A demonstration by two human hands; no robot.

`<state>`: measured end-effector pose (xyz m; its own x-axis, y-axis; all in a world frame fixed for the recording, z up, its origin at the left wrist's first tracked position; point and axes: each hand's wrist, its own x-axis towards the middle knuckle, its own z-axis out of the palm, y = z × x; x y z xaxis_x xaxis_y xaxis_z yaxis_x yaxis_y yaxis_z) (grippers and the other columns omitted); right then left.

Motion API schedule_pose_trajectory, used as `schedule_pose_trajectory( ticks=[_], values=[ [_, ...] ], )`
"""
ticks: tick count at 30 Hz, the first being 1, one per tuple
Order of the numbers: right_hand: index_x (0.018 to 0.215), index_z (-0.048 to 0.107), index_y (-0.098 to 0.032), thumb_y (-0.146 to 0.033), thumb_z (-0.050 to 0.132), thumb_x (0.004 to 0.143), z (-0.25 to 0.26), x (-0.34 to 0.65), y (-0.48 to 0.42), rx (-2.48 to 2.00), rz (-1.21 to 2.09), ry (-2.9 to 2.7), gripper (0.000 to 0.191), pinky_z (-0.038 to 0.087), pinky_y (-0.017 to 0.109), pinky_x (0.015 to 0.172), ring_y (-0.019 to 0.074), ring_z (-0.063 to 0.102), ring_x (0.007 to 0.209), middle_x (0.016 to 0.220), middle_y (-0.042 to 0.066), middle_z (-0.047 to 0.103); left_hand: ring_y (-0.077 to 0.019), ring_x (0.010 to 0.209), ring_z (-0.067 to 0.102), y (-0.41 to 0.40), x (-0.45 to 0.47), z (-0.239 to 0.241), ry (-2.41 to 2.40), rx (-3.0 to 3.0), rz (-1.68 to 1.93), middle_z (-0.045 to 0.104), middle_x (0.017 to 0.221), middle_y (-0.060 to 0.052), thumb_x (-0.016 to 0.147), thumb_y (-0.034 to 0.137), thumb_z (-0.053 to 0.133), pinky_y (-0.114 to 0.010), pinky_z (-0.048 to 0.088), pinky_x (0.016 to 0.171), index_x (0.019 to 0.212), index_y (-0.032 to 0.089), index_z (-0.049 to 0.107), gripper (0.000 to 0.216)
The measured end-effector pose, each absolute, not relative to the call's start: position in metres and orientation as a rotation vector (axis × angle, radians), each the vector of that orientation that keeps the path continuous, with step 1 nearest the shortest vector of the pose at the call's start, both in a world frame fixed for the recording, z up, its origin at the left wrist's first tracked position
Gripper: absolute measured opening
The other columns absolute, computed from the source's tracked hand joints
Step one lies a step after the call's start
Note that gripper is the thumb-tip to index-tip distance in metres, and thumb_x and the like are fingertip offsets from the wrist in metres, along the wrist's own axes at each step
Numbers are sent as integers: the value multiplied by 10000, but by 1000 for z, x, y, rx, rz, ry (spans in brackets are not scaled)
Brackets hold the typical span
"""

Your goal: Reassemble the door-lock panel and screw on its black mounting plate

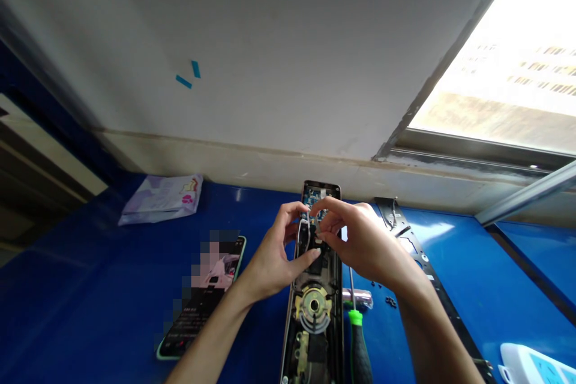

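A long, narrow electronic door lock housing [338,276] lies open in front of me, its blue circuit board [310,198] near the far end and a round brass-coloured mechanism [314,305] lower down. My left hand [281,255] grips the housing from the left, thumb across it and index fingertip beside a thin pale wire [299,233]. That wire loops along the left inner side. My right hand [348,228] reaches over from the right, its bent fingers pinched at the wire's upper end near the board. The fingers partly hide the exact contact.
Right of the housing lie a green-and-black screwdriver [359,342], a shiny pink cylinder [363,299], small dark screws [390,301] and a long black plate [420,261]. Leftward are a phone [204,306] and a pale packet [162,199]. A white power strip [517,360] sits at the lower right.
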<state>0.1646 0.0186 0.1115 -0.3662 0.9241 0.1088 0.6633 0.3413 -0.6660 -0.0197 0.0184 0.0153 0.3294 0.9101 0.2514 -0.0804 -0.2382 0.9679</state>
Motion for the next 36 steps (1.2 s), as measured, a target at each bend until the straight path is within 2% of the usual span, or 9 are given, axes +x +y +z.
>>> schedule_pose_trajectory(
  ticks=[5,10,13,15,16,22,26,32,36],
  values=[
    [1117,745,-243,49,622,786,110,163,18,-1400,731,-2137,458,522,214,657,126,701,676,738,-30,738,-218,1168,678,19,-20,14,785,1512,1151,592,1330,-69,860,253,789,-392,543,1087,1270,276,430,545],
    [1201,712,-250,-2,682,815,111,167,19,-1421,739,-2135,460,554,219,673,130,723,703,806,-23,754,-175,965,674,20,-24,17,842,1601,1118,616,1109,-7,869,265,790,-319,564,908,1151,261,491,410],
    [1061,752,-230,-48,724,816,117,175,16,-1466,668,-2166,306,536,239,661,143,701,713,842,3,751,-164,883,637,21,-28,22,879,1707,1056,617,994,14,888,278,785,-297,538,845,1047,240,558,279],
    [882,785,-219,-62,717,825,123,180,12,-1497,650,-2213,180,509,249,636,149,684,696,810,17,760,-166,882,631,21,-30,26,887,1761,1013,636,1004,5,896,274,781,-290,526,829,1002,231,596,218],
    [842,802,-220,-66,708,834,126,182,10,-1515,667,-2246,181,499,251,626,152,687,689,801,22,772,-167,885,632,21,-31,28,892,1779,997,647,1027,-1,899,265,777,-285,522,818,995,230,612,194],
    [959,876,-243,-93,687,864,129,185,5,-1554,741,-2333,260,466,244,563,153,695,631,794,42,817,-182,923,661,21,-30,32,919,1819,976,677,1107,-24,905,247,760,-278,511,791,1019,240,689,134],
    [873,866,-218,-120,677,900,127,182,6,-1445,678,-2381,215,399,234,534,120,622,578,712,46,770,-181,888,665,21,-30,28,911,1823,982,672,1093,-32,914,303,765,-276,516,763,1004,236,708,126],
    [687,790,-194,-142,643,944,128,176,5,-1520,612,-2415,300,284,266,498,91,468,516,601,29,677,-195,923,673,22,-31,27,900,1833,1014,673,1055,-37,910,298,765,-269,529,761,992,230,719,116],
    [667,773,-200,-141,637,939,125,174,5,-1541,589,-2404,310,296,266,512,96,485,533,619,33,680,-179,888,664,22,-29,27,872,1824,1054,678,1061,-39,905,275,765,-264,530,751,969,221,719,97]
  ],
)
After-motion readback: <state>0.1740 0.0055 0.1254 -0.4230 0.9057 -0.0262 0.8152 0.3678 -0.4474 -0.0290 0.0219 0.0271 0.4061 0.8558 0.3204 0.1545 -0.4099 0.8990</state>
